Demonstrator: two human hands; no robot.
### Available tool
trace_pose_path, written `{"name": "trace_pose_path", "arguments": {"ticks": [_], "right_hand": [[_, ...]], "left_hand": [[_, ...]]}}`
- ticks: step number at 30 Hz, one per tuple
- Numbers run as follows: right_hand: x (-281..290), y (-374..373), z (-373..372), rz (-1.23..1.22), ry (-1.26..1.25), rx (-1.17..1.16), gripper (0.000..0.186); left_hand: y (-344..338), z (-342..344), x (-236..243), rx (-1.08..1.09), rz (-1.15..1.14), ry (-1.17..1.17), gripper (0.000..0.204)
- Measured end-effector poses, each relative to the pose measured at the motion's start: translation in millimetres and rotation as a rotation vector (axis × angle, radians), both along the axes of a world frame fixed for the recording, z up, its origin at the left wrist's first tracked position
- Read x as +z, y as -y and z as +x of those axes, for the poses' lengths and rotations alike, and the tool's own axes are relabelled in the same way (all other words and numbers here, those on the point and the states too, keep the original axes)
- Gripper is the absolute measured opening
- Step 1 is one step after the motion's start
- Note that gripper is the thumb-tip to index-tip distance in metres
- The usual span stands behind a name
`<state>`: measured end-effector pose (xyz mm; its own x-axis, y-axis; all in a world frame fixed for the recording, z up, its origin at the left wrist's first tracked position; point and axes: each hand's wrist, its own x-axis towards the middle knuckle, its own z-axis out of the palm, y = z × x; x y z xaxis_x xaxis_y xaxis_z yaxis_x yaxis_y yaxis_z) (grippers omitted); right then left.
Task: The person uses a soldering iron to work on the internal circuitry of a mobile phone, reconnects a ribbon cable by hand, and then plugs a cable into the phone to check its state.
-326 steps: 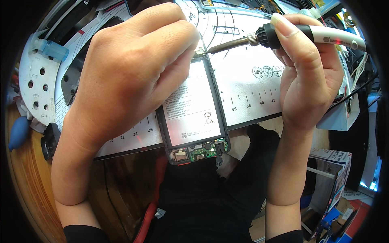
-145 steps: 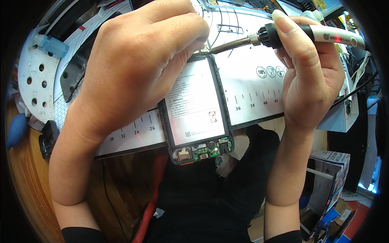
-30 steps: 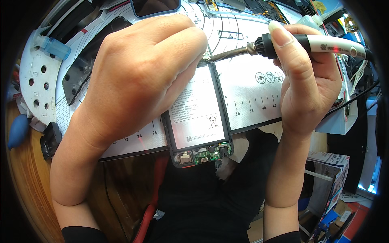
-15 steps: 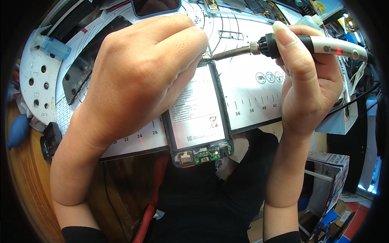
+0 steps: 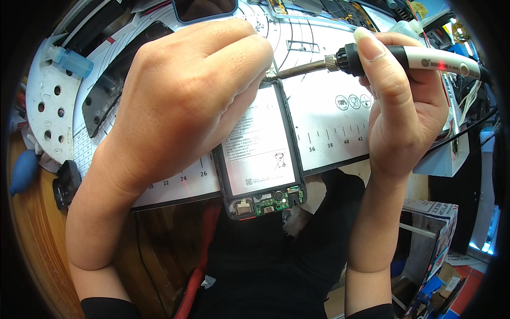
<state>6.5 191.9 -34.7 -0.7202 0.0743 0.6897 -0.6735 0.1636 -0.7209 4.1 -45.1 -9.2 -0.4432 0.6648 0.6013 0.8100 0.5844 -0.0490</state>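
An opened phone (image 5: 260, 154) lies on the white work mat, its battery showing and its near end jutting past the mat's front edge. My right hand (image 5: 401, 90) is closed round the white and black grip of a soldering iron (image 5: 302, 69). The iron's tip reaches the far end of the phone, at the edge of the battery. My left hand (image 5: 194, 95) is closed over the phone's far left part, fingers curled down; what they hold, if anything, is hidden behind the hand. A small green board (image 5: 277, 200) shows at the phone's near end.
A dark back cover (image 5: 101, 103) lies left of my left hand. Another phone (image 5: 204, 8) sits at the far edge. A blue air blower (image 5: 25, 171) and a small black object (image 5: 66, 183) are at the left. A cable (image 5: 467, 135) runs along the right.
The soldering iron and my right hand have shifted very slightly to the left. My left hand and the phone look the same.
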Motion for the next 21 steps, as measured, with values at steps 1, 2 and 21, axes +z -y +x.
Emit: {"name": "trace_pose_path", "arguments": {"ticks": [1, 2, 21], "right_hand": [[0.0, 0.5, -0.1, -0.002, -0.001, 0.0, 0.021], [0.2, 0.8, -0.2, -0.005, -0.004, 0.004, 0.021], [-1.2, 15.6, 5.6, -0.067, -0.08, -0.003, 0.022]], "left_hand": [[0.0, 0.0, -0.2, 0.0, 0.002, 0.0, 0.012], [-0.2, 0.0, -0.3, 0.0, 0.004, 0.0, 0.012], [0.3, -0.8, -1.0, -0.009, 0.01, -0.003, 0.012]]}}
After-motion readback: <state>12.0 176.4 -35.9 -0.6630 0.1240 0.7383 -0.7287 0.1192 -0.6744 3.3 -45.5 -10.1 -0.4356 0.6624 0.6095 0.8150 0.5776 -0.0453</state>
